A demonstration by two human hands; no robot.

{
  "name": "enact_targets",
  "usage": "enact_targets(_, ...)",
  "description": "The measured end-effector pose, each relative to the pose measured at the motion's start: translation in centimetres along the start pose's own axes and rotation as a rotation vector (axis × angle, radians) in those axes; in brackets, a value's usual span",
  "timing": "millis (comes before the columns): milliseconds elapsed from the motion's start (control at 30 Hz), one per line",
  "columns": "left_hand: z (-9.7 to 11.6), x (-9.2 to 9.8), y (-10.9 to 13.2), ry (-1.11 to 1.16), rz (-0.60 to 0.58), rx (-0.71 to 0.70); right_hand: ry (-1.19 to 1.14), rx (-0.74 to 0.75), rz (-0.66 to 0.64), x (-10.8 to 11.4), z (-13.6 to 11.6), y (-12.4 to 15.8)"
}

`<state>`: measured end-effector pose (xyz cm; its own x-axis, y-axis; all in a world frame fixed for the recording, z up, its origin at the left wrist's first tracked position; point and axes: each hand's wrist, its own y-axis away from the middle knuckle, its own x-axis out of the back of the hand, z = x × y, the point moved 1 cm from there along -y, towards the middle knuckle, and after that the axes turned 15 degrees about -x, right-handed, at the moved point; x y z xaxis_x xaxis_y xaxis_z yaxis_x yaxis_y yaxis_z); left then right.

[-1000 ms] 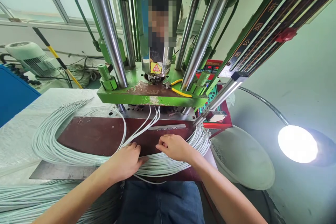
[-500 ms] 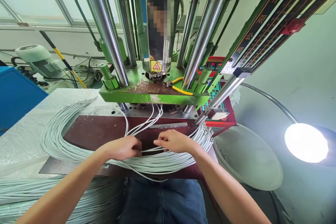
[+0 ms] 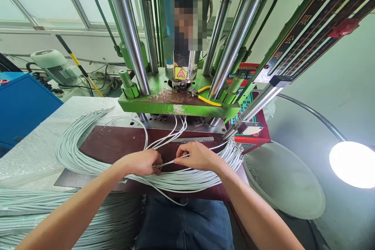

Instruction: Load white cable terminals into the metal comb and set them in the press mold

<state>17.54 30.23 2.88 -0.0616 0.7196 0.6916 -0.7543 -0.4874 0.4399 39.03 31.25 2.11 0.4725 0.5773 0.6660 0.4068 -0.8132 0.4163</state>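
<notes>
Between my two hands runs a thin white cable (image 3: pixel 167 163), slightly raised above the others. My left hand (image 3: pixel 145 162) is closed around it, fingertips curled under and partly hidden. With thumb and fingers pinched, my right hand (image 3: pixel 195 156) grips the same cable a short way to the right. Beneath both hands curves a thick bundle of white cables (image 3: pixel 181 181), its ends bunched at the right. More white cables (image 3: pixel 168 137) lead back from near my left hand into the green press (image 3: pixel 178 107). A flat metal bar (image 3: pixel 193 140) lies behind my right hand.
Yellow-handled pliers (image 3: pixel 208 101) rest on the press plate. A dark red board (image 3: pixel 102 144) lies under the cables. At the right stand a lit lamp (image 3: pixel 351 164), a large pale basin (image 3: pixel 293 187) and a red control box (image 3: pixel 260 125). Another cable stack (image 3: pixel 96 218) sits lower left.
My right hand has closed on a cable and lifted it slightly, so it stretches between both hands. The whole view has shifted a little, with things appearing farther right.
</notes>
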Motion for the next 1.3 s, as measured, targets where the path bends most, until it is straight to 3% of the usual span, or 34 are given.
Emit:
enact_targets(300,-0.2,1.2,0.5,0.038,-0.009,0.011,0.285,0.055,-0.069,-1.8,0.8,-0.5)
enact_targets(567,0.1,0.3,0.7,-0.074,-0.014,0.030,0.162,0.053,0.030,-1.1,-0.1,-0.5)
enact_targets(800,0.1,0.2,0.4,-0.163,-0.061,0.058,0.174,0.068,-0.007,-1.4,0.2,-0.6)
enact_targets(1033,0.5,1.0,0.4,-0.118,-0.099,0.027,0.183,0.049,-0.004,-1.7,0.6,-0.6)
enact_targets(1300,-0.5,1.3,1.2,-0.017,-0.057,0.019,0.208,0.090,-0.052,-2.2,0.8,-0.6)
